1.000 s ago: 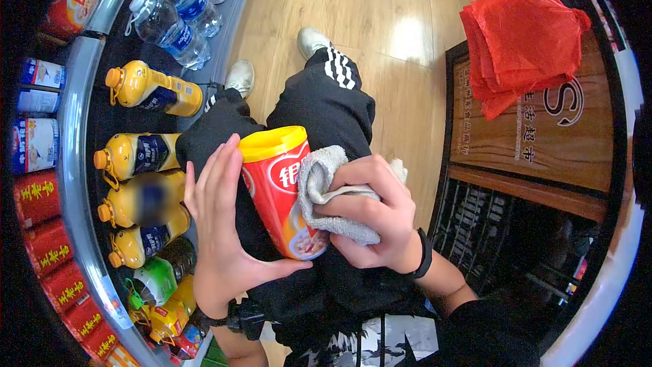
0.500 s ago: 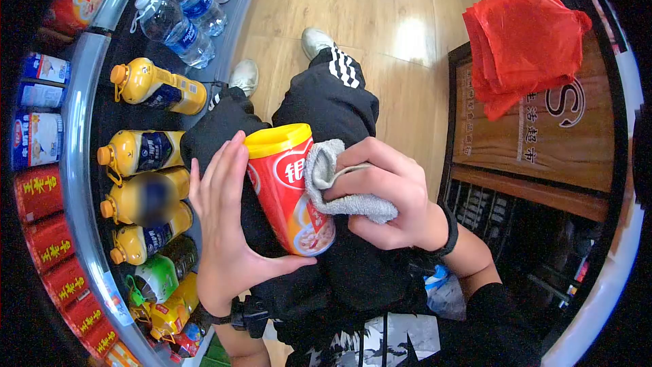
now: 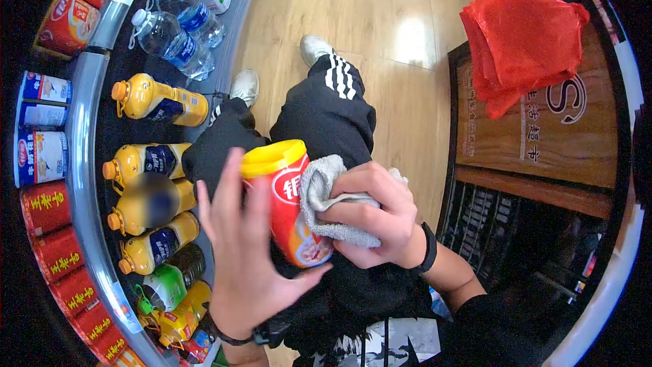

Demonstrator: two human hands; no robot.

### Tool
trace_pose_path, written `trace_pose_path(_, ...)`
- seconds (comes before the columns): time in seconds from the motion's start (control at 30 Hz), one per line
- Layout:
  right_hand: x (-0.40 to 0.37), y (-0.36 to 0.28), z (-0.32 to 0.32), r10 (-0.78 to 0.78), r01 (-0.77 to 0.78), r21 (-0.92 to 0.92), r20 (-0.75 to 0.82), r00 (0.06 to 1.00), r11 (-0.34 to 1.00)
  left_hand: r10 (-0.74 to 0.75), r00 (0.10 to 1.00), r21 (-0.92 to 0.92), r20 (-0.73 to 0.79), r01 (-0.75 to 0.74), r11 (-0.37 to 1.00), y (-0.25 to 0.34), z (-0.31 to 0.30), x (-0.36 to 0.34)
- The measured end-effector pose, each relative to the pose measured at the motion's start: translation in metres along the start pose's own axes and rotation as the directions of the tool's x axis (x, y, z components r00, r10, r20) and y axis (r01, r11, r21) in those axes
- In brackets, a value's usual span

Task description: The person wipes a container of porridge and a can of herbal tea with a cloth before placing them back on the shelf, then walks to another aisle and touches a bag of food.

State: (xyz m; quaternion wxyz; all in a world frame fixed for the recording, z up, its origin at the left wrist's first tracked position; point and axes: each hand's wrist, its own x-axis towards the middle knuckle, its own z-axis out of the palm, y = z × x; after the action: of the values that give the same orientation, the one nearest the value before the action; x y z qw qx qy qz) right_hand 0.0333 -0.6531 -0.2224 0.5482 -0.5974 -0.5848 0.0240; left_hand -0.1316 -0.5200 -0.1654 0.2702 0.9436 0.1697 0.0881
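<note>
A red congee can [image 3: 286, 212] with a yellow lid [image 3: 275, 158] leans at a tilt above my lap. My left hand [image 3: 248, 265] is around its left side, the thumb near the base and the fingers reaching up towards the lid, smeared by motion. These fingers cover part of the can's left side. My right hand [image 3: 380, 217] is closed on a bunched grey cloth [image 3: 316, 183]. The cloth presses against the can's right side, beside the white lettering on its label.
On the left, a shelf holds yellow-capped juice bottles [image 3: 159, 100], water bottles [image 3: 170, 44] and a green-labelled bottle [image 3: 163, 285]. Red cartons [image 3: 61, 255] and cans [image 3: 44, 156] line its outer side. Red plastic bags [image 3: 523, 47] lie on a wooden box [image 3: 502, 129] at right.
The can and both hands have shifted slightly down and left. My left fingers have moved across more of the can's front. The cloth stays against the can.
</note>
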Motion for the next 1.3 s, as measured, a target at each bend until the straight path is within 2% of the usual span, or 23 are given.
trace_pose_path(0.07, 0.002, -0.004, 0.001, 0.032, -0.032, -0.004, 0.020, 0.999, 0.999, 0.055, 0.997, 0.207, 0.044, -0.063, 0.976, 0.009, 0.008, 0.011)
trace_pose_path(0.13, 0.002, -0.006, 0.005, 0.021, -0.021, 0.016, 0.001, 1.000, 1.000, 0.077, 0.997, 0.201, -0.019, -0.072, 0.977, 0.001, 0.015, 0.015)
trace_pose_path(0.2, -0.001, -0.010, 0.005, -0.079, 0.078, 0.026, 0.024, 0.997, 0.997, 0.078, 0.991, -0.130, -0.108, -0.092, 0.987, -0.005, 0.014, 0.018)
trace_pose_path(0.27, -0.004, -0.015, 0.004, -0.185, 0.182, 0.043, 0.092, 0.978, 0.982, 0.091, 0.983, -0.129, -0.161, -0.112, 0.985, -0.017, 0.023, 0.008)
trace_pose_path(0.33, -0.011, -0.019, 0.004, -0.255, 0.249, 0.063, 0.143, 0.956, 0.967, 0.162, 0.961, 0.015, -0.226, -0.163, 0.987, -0.027, 0.027, -0.006)
trace_pose_path(0.4, -0.013, -0.023, 0.006, -0.285, 0.275, 0.081, 0.155, 0.946, 0.958, 0.174, 0.964, 0.060, -0.202, -0.165, 0.984, -0.033, 0.022, -0.015)
trace_pose_path(0.47, -0.013, -0.024, 0.006, -0.314, 0.301, 0.100, 0.169, 0.934, 0.948, 0.072, 0.983, 0.017, -0.170, -0.070, 0.997, -0.039, 0.022, -0.025)
trace_pose_path(0.53, -0.010, -0.023, 0.004, -0.290, 0.285, 0.052, 0.178, 0.940, 0.957, 0.090, 0.981, 0.014, -0.173, -0.089, 0.996, -0.043, 0.022, -0.025)
trace_pose_path(0.6, 0.003, -0.021, 0.004, -0.149, 0.161, -0.096, 0.124, 0.981, 0.982, 0.105, 0.984, 0.034, -0.142, -0.101, 0.994, -0.039, 0.023, -0.022)
trace_pose_path(0.67, 0.022, -0.016, 0.001, -0.035, 0.050, -0.133, 0.113, 0.993, 0.990, 0.107, 0.985, 0.058, -0.133, -0.100, 0.993, -0.032, 0.022, -0.017)
trace_pose_path(0.8, 0.040, -0.019, 0.003, -0.038, 0.054, -0.158, 0.098, 0.994, 0.986, 0.095, 0.992, 0.009, -0.086, -0.094, 0.995, -0.025, 0.012, -0.010)
trace_pose_path(0.87, 0.034, -0.018, 0.003, -0.034, 0.053, -0.181, 0.105, 0.994, 0.982, 0.045, 0.999, -0.078, 0.011, -0.044, 0.996, -0.022, 0.003, -0.005)
trace_pose_path(0.93, 0.025, -0.017, -0.001, -0.009, 0.025, -0.129, 0.128, 0.992, 0.991, 0.041, 0.999, -0.089, 0.008, -0.040, 0.995, -0.025, 0.004, -0.001)
trace_pose_path(1.07, -0.006, -0.031, -0.007, -0.083, 0.111, -0.075, 0.313, 0.946, 0.991, 0.044, 0.999, -0.085, 0.032, -0.041, 0.996, -0.032, 0.003, -0.001)
trace_pose_path(1.17, -0.018, -0.038, -0.006, -0.086, 0.126, -0.077, 0.392, 0.916, 0.989, 0.041, 0.998, -0.057, 0.050, -0.038, 0.998, -0.033, -0.001, -0.002)
trace_pose_path(1.3, -0.002, -0.033, 0.000, -0.135, 0.175, -0.113, 0.295, 0.946, 0.978, 0.030, 0.999, -0.025, 0.025, -0.030, 0.999, -0.034, 0.004, -0.003)
